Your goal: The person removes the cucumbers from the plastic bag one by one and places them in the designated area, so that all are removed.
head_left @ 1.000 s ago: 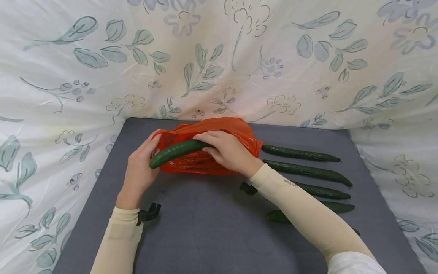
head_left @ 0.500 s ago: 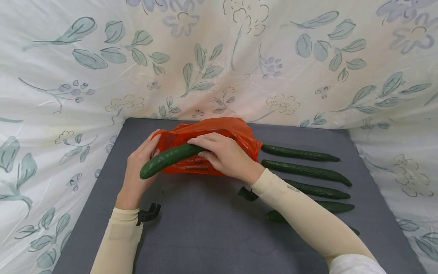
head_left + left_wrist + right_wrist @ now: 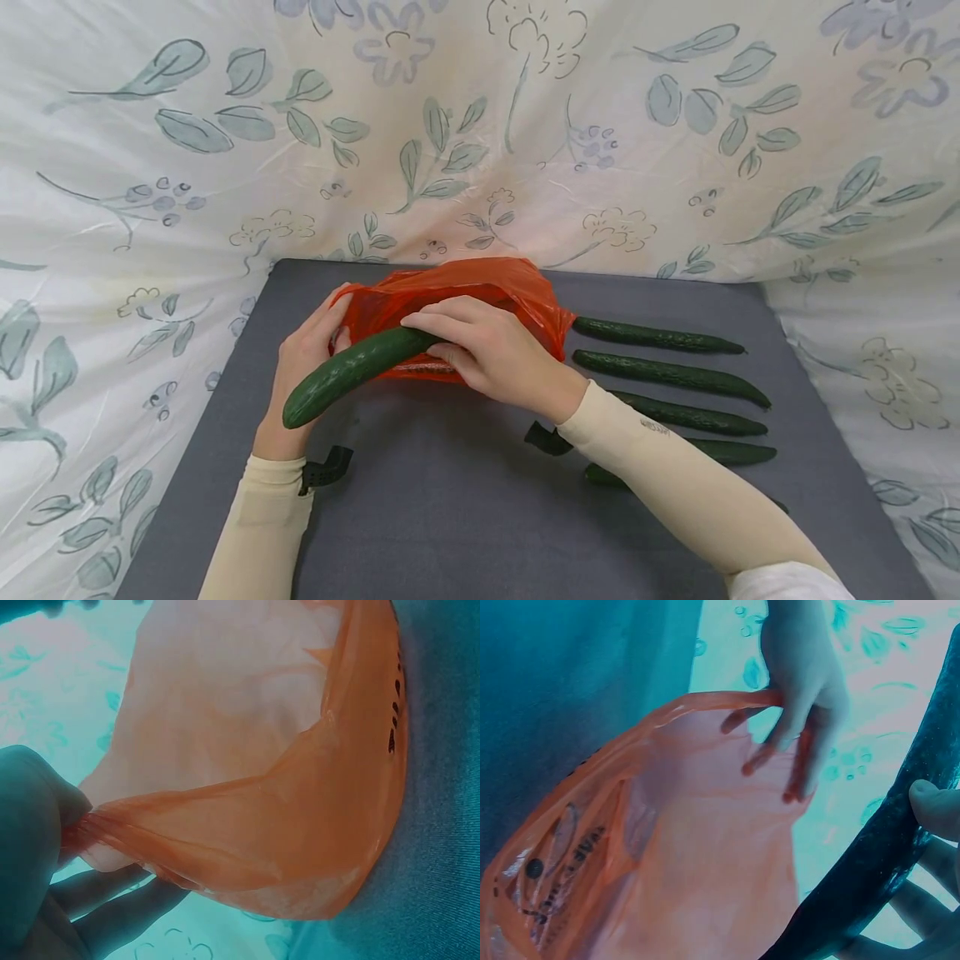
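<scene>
My left hand (image 3: 298, 354) pinches the left side of the mouth of a thin red plastic bag (image 3: 468, 273). That mouth gapes in the left wrist view, where thumb and fingers grip the bunched rim (image 3: 86, 825). Curled around one end of a long dark green cucumber (image 3: 356, 368) is my right hand (image 3: 487, 343). The cucumber slants in front of the bag's mouth, its free end over my left wrist. In the right wrist view the thumb (image 3: 934, 806) lies on the cucumber's side. The bag's deeper inside is hidden in the head view.
Several more cucumbers (image 3: 675, 375) lie in a row at the right of the grey table (image 3: 442, 500), partly under my right forearm. A flowered curtain (image 3: 480, 167) hangs close behind and on both sides. A black camera mount (image 3: 326, 471) juts from my left wrist.
The cucumber's free end has swung left and toward me, away from the bag's mouth. My right hand has drawn back slightly nearer. The left hand and bag have hardly moved.
</scene>
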The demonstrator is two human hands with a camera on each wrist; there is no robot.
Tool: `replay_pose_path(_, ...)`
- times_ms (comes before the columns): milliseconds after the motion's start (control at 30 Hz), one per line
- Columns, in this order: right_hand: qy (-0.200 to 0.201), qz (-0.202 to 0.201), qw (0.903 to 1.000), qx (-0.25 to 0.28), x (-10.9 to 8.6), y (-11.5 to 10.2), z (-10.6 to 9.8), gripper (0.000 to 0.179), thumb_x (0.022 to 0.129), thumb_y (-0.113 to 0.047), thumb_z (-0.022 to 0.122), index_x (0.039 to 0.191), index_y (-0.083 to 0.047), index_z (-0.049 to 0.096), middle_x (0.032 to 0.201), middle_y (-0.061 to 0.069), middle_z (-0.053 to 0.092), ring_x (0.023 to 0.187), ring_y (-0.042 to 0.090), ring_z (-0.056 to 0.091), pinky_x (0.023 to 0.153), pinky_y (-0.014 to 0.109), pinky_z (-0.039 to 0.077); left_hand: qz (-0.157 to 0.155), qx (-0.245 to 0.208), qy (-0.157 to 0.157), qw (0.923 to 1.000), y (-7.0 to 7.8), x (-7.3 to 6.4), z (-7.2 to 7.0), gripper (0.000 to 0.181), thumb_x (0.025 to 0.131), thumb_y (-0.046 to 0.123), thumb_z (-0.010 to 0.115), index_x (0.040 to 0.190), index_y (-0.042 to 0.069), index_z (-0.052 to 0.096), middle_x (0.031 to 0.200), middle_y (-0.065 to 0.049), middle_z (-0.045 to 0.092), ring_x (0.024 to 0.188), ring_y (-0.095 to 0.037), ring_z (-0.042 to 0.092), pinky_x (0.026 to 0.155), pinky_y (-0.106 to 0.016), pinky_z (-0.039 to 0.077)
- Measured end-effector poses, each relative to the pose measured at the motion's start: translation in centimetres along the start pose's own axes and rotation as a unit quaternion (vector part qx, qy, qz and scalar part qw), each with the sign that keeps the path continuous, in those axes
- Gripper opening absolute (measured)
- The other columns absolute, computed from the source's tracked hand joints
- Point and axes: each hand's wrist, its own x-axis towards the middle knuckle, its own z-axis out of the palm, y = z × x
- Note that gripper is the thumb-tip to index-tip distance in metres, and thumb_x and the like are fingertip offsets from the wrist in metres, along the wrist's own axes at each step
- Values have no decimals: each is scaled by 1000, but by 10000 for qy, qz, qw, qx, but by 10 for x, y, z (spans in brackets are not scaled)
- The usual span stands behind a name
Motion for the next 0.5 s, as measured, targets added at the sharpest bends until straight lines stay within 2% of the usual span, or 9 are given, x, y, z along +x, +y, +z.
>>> replay_pose_path(133, 111, -123, 9999, 13, 1, -8, -6, 49, 100, -14, 79, 148, -15, 67, 139, 2, 68, 132, 16, 60, 112, 33, 47, -9, -27, -52, 10000, -2, 0, 0, 51, 106, 1, 55, 156, 7, 60, 162, -6, 55, 85, -28, 64, 67, -42, 48)
replay_pose_path(233, 169, -192, 9997, 20, 0, -15, -11, 49, 99, -12, 81, 147, -14, 68, 138, 3, 69, 132, 17, 61, 112, 33, 48, 47, -32, -71, 10000, -3, 0, -1, 51, 105, 1, 57, 156, 6, 59, 162, -7, 54, 85, -29, 65, 66, -41, 49)
replay_pose_path(333, 204, -284, 9994, 65, -2, -22, -14, 50, 97, -9, 82, 145, -13, 69, 137, 3, 69, 131, 17, 61, 112, 32, 48, 182, 2, -27, 9998, -4, 0, -1, 52, 104, -2, 60, 155, 6, 60, 161, -9, 55, 74, -26, 62, 59, -38, 45)
replay_pose_path(500, 278, -501, 9982, 185, -4, -33, -16, 50, 96, -5, 82, 144, -11, 69, 136, 3, 69, 129, 17, 62, 110, 32, 49, 260, 121, 24, 9996, -3, 0, 0, 54, 102, -3, 62, 155, 6, 61, 160, -10, 56, 53, -13, 40, 50, -34, 39)
